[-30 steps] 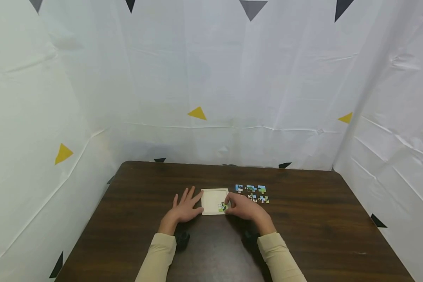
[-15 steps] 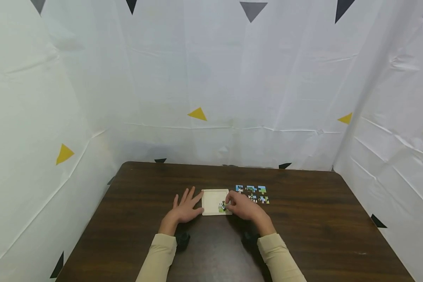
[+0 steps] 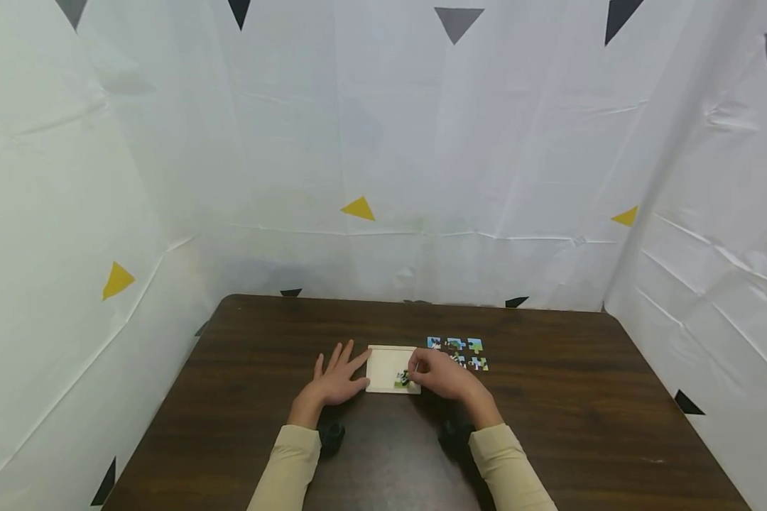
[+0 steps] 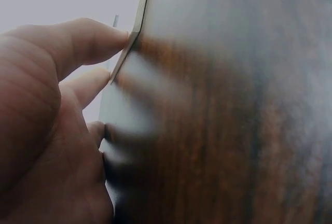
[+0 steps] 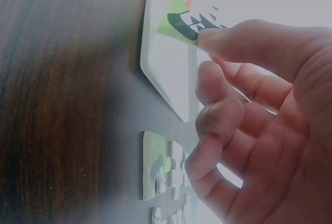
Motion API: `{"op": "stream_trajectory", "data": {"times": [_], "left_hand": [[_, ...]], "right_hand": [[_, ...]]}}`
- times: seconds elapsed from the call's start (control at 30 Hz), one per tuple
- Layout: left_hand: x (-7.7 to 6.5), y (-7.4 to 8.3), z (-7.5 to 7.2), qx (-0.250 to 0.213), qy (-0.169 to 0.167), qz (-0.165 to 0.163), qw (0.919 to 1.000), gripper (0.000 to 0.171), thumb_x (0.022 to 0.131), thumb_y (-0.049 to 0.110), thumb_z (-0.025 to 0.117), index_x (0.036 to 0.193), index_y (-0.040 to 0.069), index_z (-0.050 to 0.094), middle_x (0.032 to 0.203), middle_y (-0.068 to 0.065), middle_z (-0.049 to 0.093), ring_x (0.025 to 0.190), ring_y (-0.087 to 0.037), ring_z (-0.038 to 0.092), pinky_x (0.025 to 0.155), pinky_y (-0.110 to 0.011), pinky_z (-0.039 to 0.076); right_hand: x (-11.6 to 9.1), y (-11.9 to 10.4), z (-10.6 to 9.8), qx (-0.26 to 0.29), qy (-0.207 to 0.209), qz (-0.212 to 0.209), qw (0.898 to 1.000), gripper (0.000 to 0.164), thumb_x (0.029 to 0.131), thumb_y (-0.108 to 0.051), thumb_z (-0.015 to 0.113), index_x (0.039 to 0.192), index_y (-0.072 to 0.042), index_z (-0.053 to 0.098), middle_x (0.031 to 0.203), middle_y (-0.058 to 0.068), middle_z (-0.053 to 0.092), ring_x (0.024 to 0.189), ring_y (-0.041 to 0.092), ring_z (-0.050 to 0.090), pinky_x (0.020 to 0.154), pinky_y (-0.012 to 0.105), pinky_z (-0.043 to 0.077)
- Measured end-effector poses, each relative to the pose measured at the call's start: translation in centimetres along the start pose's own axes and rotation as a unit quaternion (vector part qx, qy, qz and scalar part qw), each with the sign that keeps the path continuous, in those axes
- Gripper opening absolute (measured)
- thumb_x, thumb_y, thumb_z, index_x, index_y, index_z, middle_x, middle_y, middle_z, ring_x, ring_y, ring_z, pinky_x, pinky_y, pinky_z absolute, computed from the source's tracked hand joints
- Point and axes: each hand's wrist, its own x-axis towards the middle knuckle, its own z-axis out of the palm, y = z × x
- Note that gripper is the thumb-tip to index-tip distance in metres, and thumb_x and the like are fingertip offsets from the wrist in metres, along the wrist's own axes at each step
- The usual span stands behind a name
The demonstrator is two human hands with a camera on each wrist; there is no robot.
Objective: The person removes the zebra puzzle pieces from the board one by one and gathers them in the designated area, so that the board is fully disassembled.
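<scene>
A pale, square, rimmed puzzle tray point(image 3: 382, 363) lies on the dark wooden table. My left hand point(image 3: 335, 382) has its fingers spread, with the thumb and index fingertip touching the tray's left edge; the left wrist view shows this contact too. Between thumb and index finger, my right hand point(image 3: 444, 375) pinches a jigsaw piece point(image 5: 179, 23), green with a black-and-white print. It sits over the tray's lower right part, tilted in the right wrist view. Part of the piece and the tray's right edge are hidden behind the right hand.
Several loose jigsaw pieces point(image 3: 475, 345) lie in rows right of the tray, some partly covered by the right hand. The table point(image 3: 581, 411) reaches back to white sheeting point(image 3: 518, 142) hung on the sides and behind. Dark wrist devices point(image 3: 331, 438) show under both forearms.
The jigsaw piece has shifted slightly left and tipped a little in the right hand's pinch. The left hand stays at the tray's edge. The head view has tilted up slightly.
</scene>
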Motion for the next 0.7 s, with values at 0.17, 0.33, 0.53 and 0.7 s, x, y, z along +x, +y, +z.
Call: {"op": "stream_trajectory", "data": {"times": [0.17, 0.33, 0.53, 0.7], "left_hand": [[0.0, -0.3, 0.2, -0.006, 0.001, 0.006, 1.0, 0.07, 0.109, 0.044, 0.056, 0.172, 0.033, 0.029, 0.184, -0.008, 0.0, 0.17, -0.034, -0.009, 0.13, -0.068, -0.014], [0.2, -0.5, 0.4, -0.008, 0.004, 0.011, 0.9999, 0.075, 0.11, 0.046, 0.055, 0.175, 0.031, 0.019, 0.184, -0.007, 0.001, 0.17, -0.033, -0.008, 0.13, -0.067, -0.013], [0.2, -0.5, 0.4, -0.012, 0.011, 0.006, 0.9998, 0.079, 0.109, 0.047, 0.054, 0.175, 0.027, 0.016, 0.184, -0.007, 0.003, 0.17, -0.033, -0.007, 0.13, -0.067, -0.013], [0.2, -0.4, 0.3, -0.012, 0.006, 0.007, 0.9999, 0.078, 0.109, 0.048, 0.054, 0.175, 0.027, 0.018, 0.184, -0.008, 0.001, 0.17, -0.033, -0.008, 0.13, -0.066, -0.014]], "right_hand": [[-0.1, 0.3, -0.2, 0.013, -0.001, -0.013, 1.0, 0.007, 0.105, -0.013, 0.068, 0.099, -0.01, 0.068, 0.095, 0.001, 0.068, 0.083, 0.012, 0.059, 0.074, 0.032, 0.05], [-0.2, 0.5, -0.7, 0.023, 0.002, -0.028, 0.999, 0.008, 0.104, -0.013, 0.07, 0.097, -0.012, 0.07, 0.097, 0.0, 0.068, 0.085, 0.013, 0.059, 0.077, 0.031, 0.05], [-0.8, 0.5, -1.5, 0.023, 0.008, -0.041, 0.999, 0.006, 0.103, -0.013, 0.072, 0.097, -0.012, 0.07, 0.098, 0.001, 0.07, 0.09, 0.014, 0.06, 0.078, 0.032, 0.051], [-1.7, 0.4, -2.4, 0.025, 0.012, -0.031, 0.999, 0.005, 0.103, -0.012, 0.071, 0.098, -0.011, 0.07, 0.101, 0.002, 0.072, 0.092, 0.015, 0.063, 0.077, 0.033, 0.053]]}}
